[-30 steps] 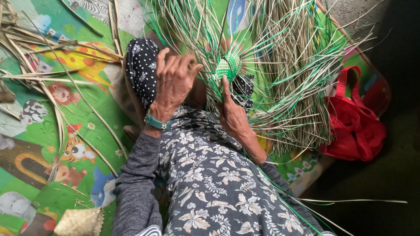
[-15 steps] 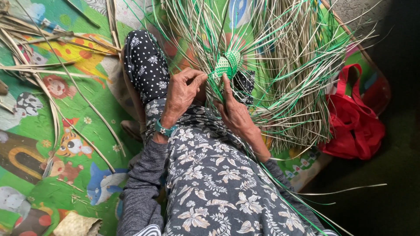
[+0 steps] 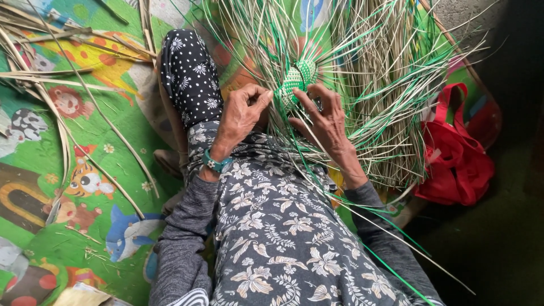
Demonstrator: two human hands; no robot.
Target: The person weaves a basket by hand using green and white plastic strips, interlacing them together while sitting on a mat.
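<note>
Two hands: both work at one small woven piece, seen from above.
Mat: a colourful play mat (image 3: 85,226) with cartoon animals covers the floor on the left and under the person.
Strips: a wide fan of pale and green strips (image 3: 385,85) spreads out from the woven piece, toward the top and right.
Loose stalks: dry flat stalks (image 3: 51,73) lie scattered across the mat at upper left.
Bag: a red bag (image 3: 459,164) sits at the right, just beside the fan's edge.
Legs: dotted dark fabric (image 3: 190,73) covers the leg stretched up the mat.
Left hand: the left hand (image 3: 241,116) is curled, fingertips pinching strips at the left edge of the weave; a teal wristband (image 3: 217,163) circles its wrist.
Right hand: the right hand (image 3: 326,122) has bent fingers pressing strips just below and right of the weave.
Woven piece: the green-and-white woven knot (image 3: 297,79) sits between the two hands' fingertips, at the centre of the fan.
</note>
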